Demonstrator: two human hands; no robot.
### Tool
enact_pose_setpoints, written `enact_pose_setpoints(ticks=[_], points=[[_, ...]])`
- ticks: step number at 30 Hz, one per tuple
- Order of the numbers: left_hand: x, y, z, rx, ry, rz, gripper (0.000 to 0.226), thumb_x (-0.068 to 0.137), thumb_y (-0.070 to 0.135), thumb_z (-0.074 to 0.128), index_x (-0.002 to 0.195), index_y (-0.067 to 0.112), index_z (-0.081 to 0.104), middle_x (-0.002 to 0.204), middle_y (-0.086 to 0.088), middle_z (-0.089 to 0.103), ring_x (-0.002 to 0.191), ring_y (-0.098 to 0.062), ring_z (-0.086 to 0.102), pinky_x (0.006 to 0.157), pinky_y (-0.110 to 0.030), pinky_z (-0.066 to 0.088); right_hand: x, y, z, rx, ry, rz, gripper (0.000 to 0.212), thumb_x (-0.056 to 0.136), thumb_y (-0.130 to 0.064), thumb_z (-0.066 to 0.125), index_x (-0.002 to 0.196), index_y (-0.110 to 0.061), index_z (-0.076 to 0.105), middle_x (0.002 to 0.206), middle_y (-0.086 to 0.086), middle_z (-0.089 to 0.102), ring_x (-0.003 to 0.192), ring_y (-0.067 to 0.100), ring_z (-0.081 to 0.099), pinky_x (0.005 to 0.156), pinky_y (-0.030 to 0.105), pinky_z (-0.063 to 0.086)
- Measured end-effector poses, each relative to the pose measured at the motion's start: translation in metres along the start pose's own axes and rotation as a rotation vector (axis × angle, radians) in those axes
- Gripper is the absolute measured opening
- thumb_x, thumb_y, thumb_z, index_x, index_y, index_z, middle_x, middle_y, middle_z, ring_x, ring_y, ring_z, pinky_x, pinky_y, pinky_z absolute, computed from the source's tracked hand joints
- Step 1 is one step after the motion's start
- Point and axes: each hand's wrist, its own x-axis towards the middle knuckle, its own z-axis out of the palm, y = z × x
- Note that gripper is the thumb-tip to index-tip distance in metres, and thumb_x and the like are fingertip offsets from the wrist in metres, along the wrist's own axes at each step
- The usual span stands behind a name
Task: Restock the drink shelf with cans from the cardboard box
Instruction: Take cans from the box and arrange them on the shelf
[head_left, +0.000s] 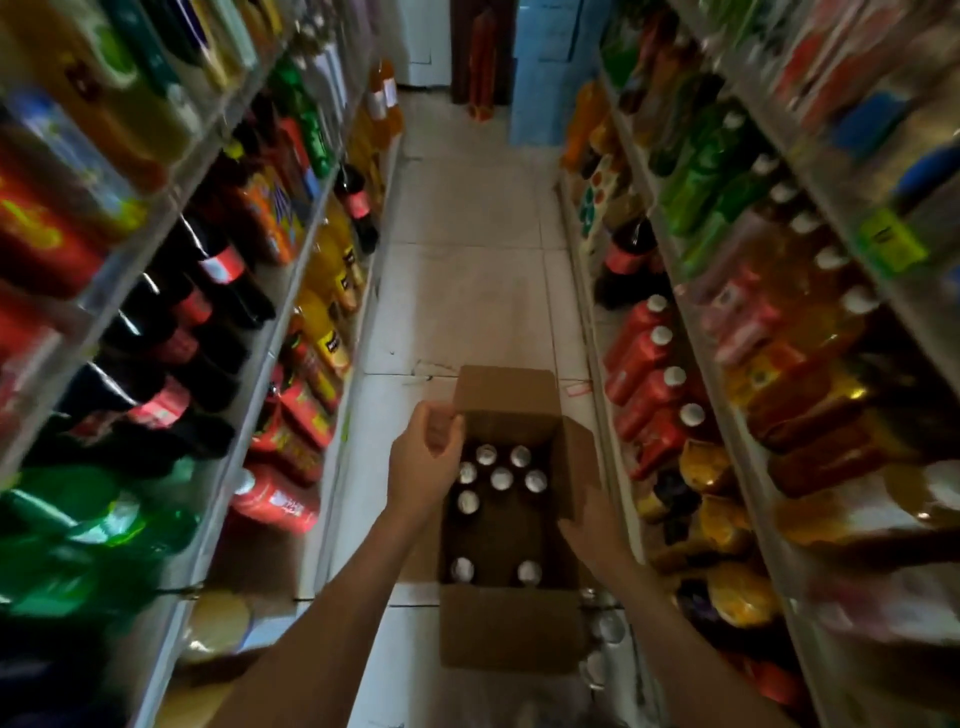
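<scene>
Restocking seems well along: the cardboard box on the aisle floor holds few cans, the left hand hangs loosely curled and empty over its far-left corner, and the right hand's grip at its right flap is unclear.

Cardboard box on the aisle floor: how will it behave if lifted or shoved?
Cardboard box probably lifts lighter than its size suggests: only about eight cans show, with bare bottom between them. Weight likely sits toward the far end, where six cluster, so it may tilt. Loose cans could slide or tip when pushed.
</scene>
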Motion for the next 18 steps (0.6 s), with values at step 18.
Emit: enact_pose_setpoints(ticks=[18], points=[[0.025,-0.267,0.17,0.114,-0.143,-0.145,0.023,0.094,0.022,0.052,0.113,0.013,0.044,0.088,0.001,0.058,0.088,-0.023,0.06,0.071,-0.031,0.042,0.201,0.133,0.147,-0.206,0.022,0.006,0.068,0.083,-0.003,0.059,0.142,0.001,0.025,0.143,0.02,0.028,0.132,0.035,0.035,0.108,0.033,0.031]])
